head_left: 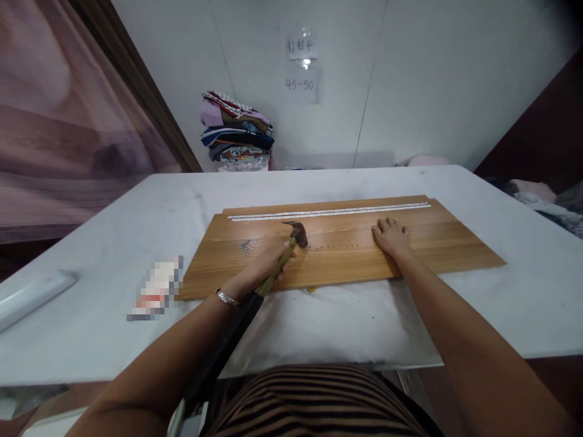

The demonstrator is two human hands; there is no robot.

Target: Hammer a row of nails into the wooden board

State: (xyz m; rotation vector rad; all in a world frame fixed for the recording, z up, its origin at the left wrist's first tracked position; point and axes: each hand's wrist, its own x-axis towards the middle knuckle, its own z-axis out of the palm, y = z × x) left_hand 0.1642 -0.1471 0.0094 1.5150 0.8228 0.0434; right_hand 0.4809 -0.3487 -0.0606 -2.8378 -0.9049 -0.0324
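My left hand (279, 262) is closed around the handle of a claw hammer (298, 234), close below its rusty head. The black grip of the hammer runs back beneath my left forearm. The hammer head is over a wooden board (449, 243), at the left end of a row of small dark nails or holes (334, 246); I cannot tell which. Right of that row, my right hand (392, 237) lies flat on the board with its fingers apart, holding nothing. Several loose nails (247, 246) lie in a small pile on the board's left part.
Two white strips with markings (328, 212) run along the board's far side. On the white table (113, 243) are a pixelated packet (157, 288) and a clear plastic roll (36, 296). Folded clothes (237, 130) are stacked by the wall, below-left of paper signs (302, 85).
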